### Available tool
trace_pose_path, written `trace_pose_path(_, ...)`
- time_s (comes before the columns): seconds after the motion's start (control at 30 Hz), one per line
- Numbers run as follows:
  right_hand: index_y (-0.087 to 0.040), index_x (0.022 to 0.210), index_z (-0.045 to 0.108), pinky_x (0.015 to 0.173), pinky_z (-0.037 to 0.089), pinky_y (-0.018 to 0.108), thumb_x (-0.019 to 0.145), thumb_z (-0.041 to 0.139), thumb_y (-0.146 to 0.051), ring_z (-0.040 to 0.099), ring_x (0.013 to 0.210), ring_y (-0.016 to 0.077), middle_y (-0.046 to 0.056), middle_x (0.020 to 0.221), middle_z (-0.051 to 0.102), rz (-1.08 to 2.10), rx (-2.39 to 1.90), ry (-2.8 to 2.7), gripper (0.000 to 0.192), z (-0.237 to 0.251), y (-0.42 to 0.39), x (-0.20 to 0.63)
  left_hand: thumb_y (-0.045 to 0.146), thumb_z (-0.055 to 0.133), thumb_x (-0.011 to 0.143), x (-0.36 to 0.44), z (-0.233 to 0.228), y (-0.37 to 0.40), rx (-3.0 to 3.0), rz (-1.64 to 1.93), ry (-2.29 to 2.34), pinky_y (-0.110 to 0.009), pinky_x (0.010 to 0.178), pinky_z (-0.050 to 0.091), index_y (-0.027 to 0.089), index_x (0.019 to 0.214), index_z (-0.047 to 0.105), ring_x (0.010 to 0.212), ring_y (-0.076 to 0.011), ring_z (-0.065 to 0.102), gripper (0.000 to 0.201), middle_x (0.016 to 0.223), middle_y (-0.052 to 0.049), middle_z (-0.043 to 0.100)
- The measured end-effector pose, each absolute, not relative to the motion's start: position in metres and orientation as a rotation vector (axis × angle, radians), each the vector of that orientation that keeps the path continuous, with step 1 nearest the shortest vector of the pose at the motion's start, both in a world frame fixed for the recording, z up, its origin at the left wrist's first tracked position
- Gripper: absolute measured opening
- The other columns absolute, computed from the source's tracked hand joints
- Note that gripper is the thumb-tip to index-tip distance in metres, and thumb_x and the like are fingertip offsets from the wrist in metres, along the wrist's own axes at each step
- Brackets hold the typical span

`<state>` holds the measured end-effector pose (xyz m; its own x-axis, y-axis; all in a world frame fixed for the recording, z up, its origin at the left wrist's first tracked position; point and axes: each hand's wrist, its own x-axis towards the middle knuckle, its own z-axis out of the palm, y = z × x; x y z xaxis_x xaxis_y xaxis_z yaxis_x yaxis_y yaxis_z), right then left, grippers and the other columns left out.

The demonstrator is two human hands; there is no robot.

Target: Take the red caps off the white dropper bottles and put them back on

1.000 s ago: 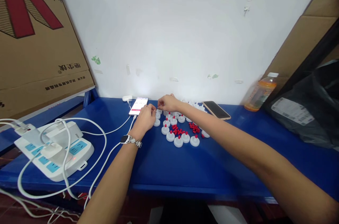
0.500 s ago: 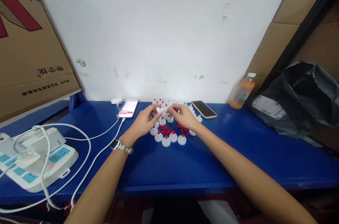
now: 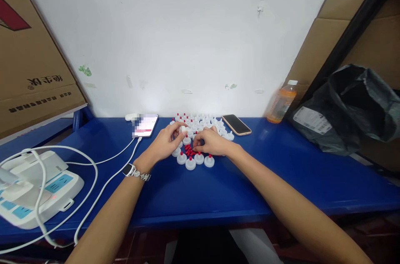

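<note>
My left hand (image 3: pixel 165 144) pinches one white cap (image 3: pixel 183 129) between thumb and fingertips just above the cluster, while my right hand (image 3: pixel 211 142) is curled down over the loose red tips (image 3: pixel 188 151), though I cannot tell whether it grips one. Judging by the front row of finished caps (image 3: pixel 190 163) already wearing red tips and the bare white ones further back, I'd say I'm partway through. All this sits on a blue desk (image 3: pixel 218 189) against a white wall (image 3: pixel 187 39), with a lit phone (image 3: pixel 145 125), a dark phone (image 3: pixel 236 124), an orange bottle (image 3: pixel 281 103), a power strip (image 3: pixel 34 187) and a black bag (image 3: pixel 350 110).
</note>
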<state>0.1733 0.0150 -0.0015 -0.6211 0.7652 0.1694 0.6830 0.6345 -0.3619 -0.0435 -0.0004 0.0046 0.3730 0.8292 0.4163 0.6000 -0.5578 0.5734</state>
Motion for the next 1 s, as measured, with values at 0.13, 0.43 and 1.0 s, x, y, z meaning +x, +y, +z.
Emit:
trace_pose_path(0.13,-0.020,0.077,0.072,0.091,0.026,0.040,0.081,0.066,-0.021,0.059,0.092,0.0223,0.000,0.075,0.072,0.377,-1.186,-2.535,0.007,-0.002,0.013,0.172,0.048,0.045,0.097,-0.043,0.004,0.000,2.321,0.989,1.247,-0.030,0.070,0.043,0.021,0.121,0.061,0.075,-0.0171,0.055,0.039,0.081,-0.001,0.056)
trace_pose_path(0.43,-0.019,0.098,0.062,0.068,0.043,0.029,0.089,0.059,-0.033,0.062,0.072,0.0159,0.002,0.079,0.070,0.726,-0.948,-1.868,0.017,0.000,0.013,0.174,0.047,0.044,0.098,-0.039,0.008,-0.003,2.294,0.990,1.250,-0.029,0.068,0.041,0.021,0.121,0.059,0.073,-0.0159,0.054,0.038,0.081,0.000,0.056)
trace_pose_path(1.0,-0.019,0.071,0.056,0.046,0.028,0.022,0.063,0.085,-0.047,0.036,0.046,0.0059,-0.007,0.052,0.050,1.286,-0.701,-1.181,0.041,0.001,0.001,0.152,0.047,0.039,0.101,-0.021,0.006,-0.013,2.262,1.055,1.129,-0.027,0.066,0.041,0.021,0.124,0.053,0.070,-0.0147,0.054,0.038,0.079,0.001,0.055)
